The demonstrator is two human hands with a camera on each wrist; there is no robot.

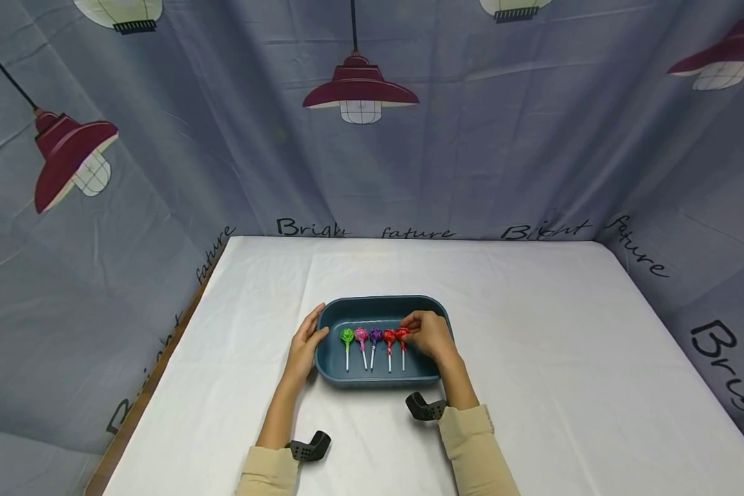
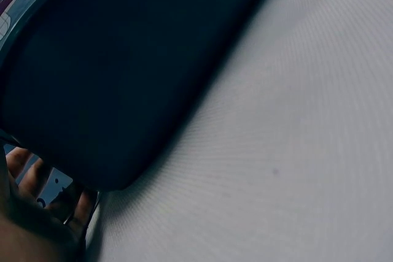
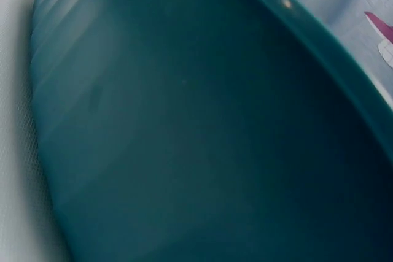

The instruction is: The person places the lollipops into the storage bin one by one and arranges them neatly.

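Note:
A dark teal tray (image 1: 378,381) with rounded corners stands on the white table. Inside it lies a row of lollipops, sticks toward the person: a green lollipop (image 1: 347,335), a pink lollipop (image 1: 361,334), a purple lollipop (image 1: 375,335), a red lollipop (image 1: 389,337) and, rightmost, another red lollipop (image 1: 403,350). My left hand (image 1: 301,346) grips the tray's left end, thumb at the rim, its fingers (image 2: 35,179) outside the wall. Reaching over the right side, my right hand (image 1: 432,336) pinches the rightmost red lollipop by its head. The right wrist view shows only the tray's outer wall (image 3: 159,115) up close, without the hand.
White cloth covers the table (image 1: 533,331). A grey curtain (image 1: 471,158) printed with lamps and lettering hangs behind and along both sides. Each wrist wears a black camera, the left camera (image 1: 311,446) and the right camera (image 1: 425,406), both near the tabletop.

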